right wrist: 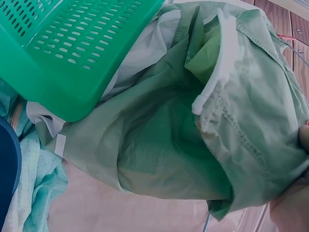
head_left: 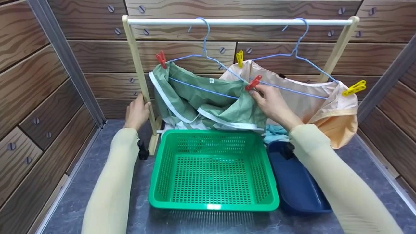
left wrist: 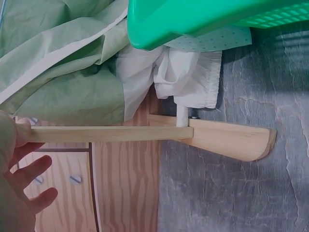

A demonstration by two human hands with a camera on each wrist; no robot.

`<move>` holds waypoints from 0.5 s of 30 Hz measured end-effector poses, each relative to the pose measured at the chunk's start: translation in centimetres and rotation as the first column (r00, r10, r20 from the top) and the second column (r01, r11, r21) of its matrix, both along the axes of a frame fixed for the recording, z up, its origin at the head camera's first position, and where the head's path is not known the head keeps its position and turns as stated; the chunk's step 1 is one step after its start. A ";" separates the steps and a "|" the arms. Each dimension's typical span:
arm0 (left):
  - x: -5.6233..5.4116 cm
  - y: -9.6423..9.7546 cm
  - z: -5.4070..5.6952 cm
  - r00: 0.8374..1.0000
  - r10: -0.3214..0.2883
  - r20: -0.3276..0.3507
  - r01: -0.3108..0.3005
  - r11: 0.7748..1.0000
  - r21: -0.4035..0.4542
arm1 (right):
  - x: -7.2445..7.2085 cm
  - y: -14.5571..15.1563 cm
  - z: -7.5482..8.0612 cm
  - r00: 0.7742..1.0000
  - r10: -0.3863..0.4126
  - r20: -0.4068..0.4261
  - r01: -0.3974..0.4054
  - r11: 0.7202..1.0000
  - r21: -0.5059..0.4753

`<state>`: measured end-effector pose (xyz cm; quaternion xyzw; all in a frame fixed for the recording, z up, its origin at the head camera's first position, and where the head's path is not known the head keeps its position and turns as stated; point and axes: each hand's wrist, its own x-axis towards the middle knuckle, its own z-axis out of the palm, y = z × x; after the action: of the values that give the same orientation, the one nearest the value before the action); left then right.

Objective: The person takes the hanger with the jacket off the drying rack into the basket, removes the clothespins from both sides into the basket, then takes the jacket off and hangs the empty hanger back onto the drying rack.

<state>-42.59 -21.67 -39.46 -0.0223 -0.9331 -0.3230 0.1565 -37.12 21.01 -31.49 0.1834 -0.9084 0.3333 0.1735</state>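
Observation:
Green shorts [head_left: 227, 109] with white trim hang from a blue hanger [head_left: 205, 53], with a red clothespin [head_left: 161, 59] at the left corner and another red clothespin [head_left: 253, 83] at the right. My right hand [head_left: 276, 104] pinches the shorts' right corner, just below that second clothespin. In the right wrist view the thumb [right wrist: 304, 137] lies on the fabric; the other fingers are mostly out of sight. My left hand [head_left: 137, 112] holds the left wooden post [left wrist: 111, 134] of the rack between thumb and forefinger, its other fingers spread.
A pale pink garment [head_left: 344, 100] hangs on another blue hanger [head_left: 295, 50] with yellow clothespins [head_left: 354, 87]. In front stand a green basket [head_left: 214, 207] and a dark blue basin [head_left: 300, 191]. Light blue cloth [head_left: 275, 134] lies behind the basin. A white rail [head_left: 240, 22] tops the rack.

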 end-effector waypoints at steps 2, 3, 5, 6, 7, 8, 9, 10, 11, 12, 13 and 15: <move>0.1 0.0 0.0 1.000 0.001 0.005 -0.001 1.000 -0.002 | 0.0 0.0 -0.1 1.000 -0.004 -0.007 0.004 1.000 -0.003; 0.1 0.0 0.0 1.000 0.002 0.007 -0.002 1.000 -0.003 | -0.1 0.0 -0.1 1.000 -0.005 -0.011 0.005 1.000 -0.005; 0.2 0.0 0.1 1.000 0.001 0.013 -0.001 1.000 -0.002 | -0.1 -0.1 -0.2 1.000 -0.009 -0.021 0.009 1.000 -0.016; 0.2 0.0 0.2 1.000 0.002 0.015 -0.002 1.000 -0.001 | 0.0 -0.1 -0.2 1.000 -0.012 -0.028 0.011 1.000 -0.026; 0.3 0.0 0.2 1.000 0.002 0.019 -0.002 1.000 -0.001 | 0.0 -0.2 -0.3 0.999 -0.014 -0.032 0.013 0.999 -0.037; 0.3 0.0 0.3 1.000 0.002 0.023 -0.002 1.000 0.000 | 0.0 -0.2 -0.4 0.999 -0.015 -0.039 0.013 0.999 -0.048; 0.3 0.0 0.3 1.000 0.001 0.028 -0.001 1.000 0.002 | 0.0 -0.2 -0.4 0.999 -0.018 -0.046 0.015 0.998 -0.058; 0.3 0.1 0.3 0.999 0.002 0.034 -0.002 1.000 0.003 | 0.0 -0.2 -0.5 0.998 -0.022 -0.055 0.018 0.998 -0.068; 0.3 0.0 0.4 0.999 0.002 0.039 -0.002 1.000 0.000 | 0.1 -0.3 -0.5 0.997 -0.024 -0.067 0.019 0.997 -0.077; 0.3 0.0 0.4 0.999 0.002 0.043 -0.002 1.000 -0.004 | 0.0 -0.3 -0.6 0.997 -0.029 -0.077 0.022 0.996 -0.083; 0.3 0.0 0.4 0.999 0.002 0.048 -0.002 1.000 -0.006 | 0.1 -0.4 -0.7 0.996 -0.033 -0.087 0.026 0.996 -0.087; 0.3 0.0 0.4 0.999 0.001 0.052 -0.001 1.000 -0.012 | 0.1 -0.5 -0.8 0.993 -0.042 -0.106 0.033 0.995 -0.091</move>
<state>-42.25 -21.62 -39.02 -0.0143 -0.9389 -0.3176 0.1320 -37.03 20.53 -32.24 0.1761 -0.8852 0.3598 0.2364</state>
